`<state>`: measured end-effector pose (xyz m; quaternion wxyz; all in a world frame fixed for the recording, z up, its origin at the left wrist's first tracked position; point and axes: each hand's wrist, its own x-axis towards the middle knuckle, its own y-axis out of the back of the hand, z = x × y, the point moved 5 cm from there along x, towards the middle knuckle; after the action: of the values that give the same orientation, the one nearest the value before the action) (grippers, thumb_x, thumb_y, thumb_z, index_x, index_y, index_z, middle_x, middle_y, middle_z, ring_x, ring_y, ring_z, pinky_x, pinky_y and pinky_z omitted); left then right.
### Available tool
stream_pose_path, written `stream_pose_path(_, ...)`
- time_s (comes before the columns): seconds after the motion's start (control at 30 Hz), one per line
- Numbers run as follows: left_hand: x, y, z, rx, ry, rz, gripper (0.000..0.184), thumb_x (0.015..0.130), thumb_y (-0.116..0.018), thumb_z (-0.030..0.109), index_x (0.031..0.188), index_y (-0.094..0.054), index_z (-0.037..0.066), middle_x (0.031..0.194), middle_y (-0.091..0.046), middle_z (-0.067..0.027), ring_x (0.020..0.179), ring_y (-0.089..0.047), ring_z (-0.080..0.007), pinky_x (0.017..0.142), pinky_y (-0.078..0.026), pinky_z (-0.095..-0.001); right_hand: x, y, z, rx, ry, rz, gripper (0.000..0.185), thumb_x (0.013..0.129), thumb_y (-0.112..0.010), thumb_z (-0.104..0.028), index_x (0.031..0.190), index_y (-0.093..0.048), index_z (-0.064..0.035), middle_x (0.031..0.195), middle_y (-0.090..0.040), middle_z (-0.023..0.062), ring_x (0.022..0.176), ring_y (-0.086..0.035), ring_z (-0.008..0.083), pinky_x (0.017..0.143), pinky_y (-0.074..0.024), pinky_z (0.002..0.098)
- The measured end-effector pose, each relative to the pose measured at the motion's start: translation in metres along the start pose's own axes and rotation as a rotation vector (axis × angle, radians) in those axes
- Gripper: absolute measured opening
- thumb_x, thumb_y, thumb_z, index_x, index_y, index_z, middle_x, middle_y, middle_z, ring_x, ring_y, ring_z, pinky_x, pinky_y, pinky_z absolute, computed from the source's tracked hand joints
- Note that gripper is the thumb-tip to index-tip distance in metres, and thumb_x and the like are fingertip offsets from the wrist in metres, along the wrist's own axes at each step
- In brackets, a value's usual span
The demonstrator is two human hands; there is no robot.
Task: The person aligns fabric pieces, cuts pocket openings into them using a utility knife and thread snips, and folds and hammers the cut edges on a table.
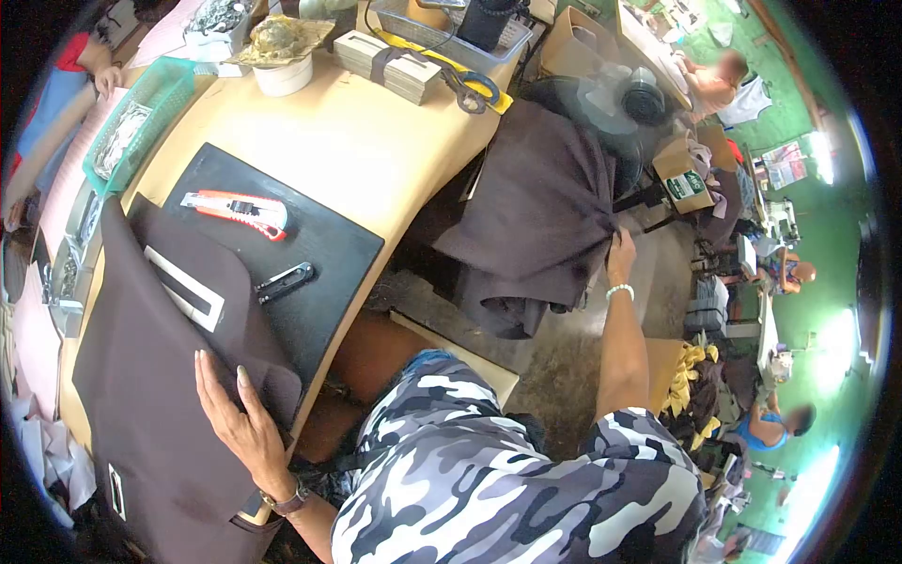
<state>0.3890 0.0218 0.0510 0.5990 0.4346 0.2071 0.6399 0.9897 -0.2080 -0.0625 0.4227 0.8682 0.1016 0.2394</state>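
My left hand [240, 414] lies with its fingers stretched out on a dark brown piece of fabric [160, 385] that covers the near left of the table. Close to its fingertips is a white rectangular frame [185, 289] with a slot, lying on the fabric. My right hand [620, 258], out to the right, pinches the edge of another dark brown fabric piece [536, 207] that hangs beside the table. On the black mat [329, 240] rest a red and white box cutter [240, 211] and a small black tool [285, 281].
Along the far table edge stand a white tub [284, 77], a stack of pale blocks [387, 68] and scissors [472, 91]. A green basket [141, 122] is at left. Behind the hanging fabric is a fan [611, 94]. Other people sit at the right; one stands far left.
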Motion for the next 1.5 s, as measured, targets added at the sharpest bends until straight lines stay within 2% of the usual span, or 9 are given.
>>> stream_pose_path(0.3,-0.002,-0.001,-0.004,0.015,-0.011,-0.011,0.044,0.090,-0.049,0.012,0.133,-0.041,0.001,0.136,-0.042,-0.0184,0.126,-0.040,-0.0328,0.103,-0.032,-0.0407,-0.005,-0.036,0.083,0.036,0.061,-0.004,0.038,0.084,-0.042,-0.004,0.118,-0.058,-0.0101,0.106,-0.063,0.0192,0.096,-0.059,0.0360,0.084,-0.0448,0.0418)
stream_pose_path(0.43,-0.009,-0.006,-0.019,0.078,-0.009,-0.011,0.045,0.089,-0.048,0.010,0.133,-0.040,0.001,0.137,-0.041,-0.0182,0.126,-0.039,-0.0328,0.103,-0.031,-0.0410,-0.002,-0.018,0.107,0.002,-0.097,-0.039,0.040,0.084,-0.040,-0.004,0.120,-0.057,-0.0106,0.101,-0.064,0.0200,0.095,-0.060,0.0349,0.084,-0.0446,0.0394)
stream_pose_path(0.57,-0.001,-0.002,-0.002,0.031,0.005,-0.028,0.045,0.089,-0.048,0.010,0.133,-0.041,0.001,0.137,-0.041,-0.0181,0.126,-0.039,-0.0331,0.103,-0.031,-0.0411,-0.016,-0.009,0.124,-0.179,-0.290,-0.127,0.047,0.087,-0.041,-0.009,0.134,-0.041,-0.0013,0.122,-0.056,0.0181,0.109,-0.055,0.0307,0.091,-0.0416,0.0374)
stream_pose_path(0.67,-0.001,-0.003,-0.003,0.031,-0.012,-0.031,0.045,0.090,-0.049,0.010,0.133,-0.041,0.001,0.136,-0.041,-0.0180,0.126,-0.039,-0.0331,0.103,-0.032,-0.0410,-0.017,-0.003,0.139,0.066,-0.561,-0.158,0.062,0.089,-0.050,-0.030,0.140,-0.030,-0.0011,0.128,-0.049,0.0221,0.113,-0.051,0.0274,0.089,-0.0424,0.0351)
stream_pose_path(0.77,-0.003,-0.004,-0.007,0.034,-0.017,-0.020,0.044,0.091,-0.049,0.012,0.132,-0.041,0.001,0.136,-0.041,-0.0179,0.126,-0.039,-0.0329,0.103,-0.032,-0.0408,-0.023,0.018,0.081,0.359,-0.477,-0.130,0.058,0.092,-0.044,-0.030,0.138,-0.032,0.0012,0.137,-0.042,0.0177,0.128,-0.038,0.0281,0.106,-0.0267,0.0349)
stream_pose_path(0.97,-0.001,-0.001,-0.001,0.020,0.017,-0.018,0.044,0.092,-0.051,0.016,0.132,-0.042,0.001,0.137,-0.041,-0.0174,0.127,-0.039,-0.0317,0.103,-0.032,-0.0406,-0.035,-0.012,-0.059,-0.121,0.007,-0.281,0.074,0.088,-0.046,-0.054,0.142,-0.028,-0.0081,0.146,-0.024,0.0239,0.136,-0.019,0.0389,0.110,-0.0152,0.0480)
stream_pose_path(1.03,-0.001,-0.001,0.000,0.025,0.013,-0.017,0.044,0.092,-0.051,0.016,0.132,-0.042,0.001,0.137,-0.041,-0.0173,0.126,-0.039,-0.0314,0.103,-0.032,-0.0404,-0.055,-0.049,-0.077,-0.122,-0.105,-0.374,0.086,0.081,-0.050,-0.063,0.145,-0.021,-0.0133,0.149,-0.011,0.0236,0.134,-0.011,0.0498,0.108,-0.0149,0.0550)
stream_pose_path(1.1,-0.001,-0.001,0.001,0.042,0.007,-0.013,0.044,0.092,-0.052,0.017,0.132,-0.042,0.001,0.137,-0.042,-0.0172,0.126,-0.040,-0.0312,0.103,-0.032,-0.0402,-0.073,-0.062,-0.104,-0.247,-0.176,-0.387,0.089,0.078,-0.051,-0.067,0.145,-0.021,-0.0173,0.150,-0.006,0.0221,0.135,-0.007,0.0488,0.102,-0.0158,0.0663)
stream_pose_path(1.5,-0.002,0.000,-0.002,0.001,-0.004,0.025,0.044,0.090,-0.053,0.015,0.131,-0.043,0.001,0.136,-0.041,-0.0185,0.125,-0.041,-0.0335,0.103,-0.033,-0.0408,-0.065,-0.020,-0.140,-0.466,-0.061,-0.250,0.085,0.083,-0.041,-0.067,0.145,-0.020,-0.0129,0.150,-0.012,0.0221,0.137,-0.011,0.0441,0.102,-0.0115,0.0670)
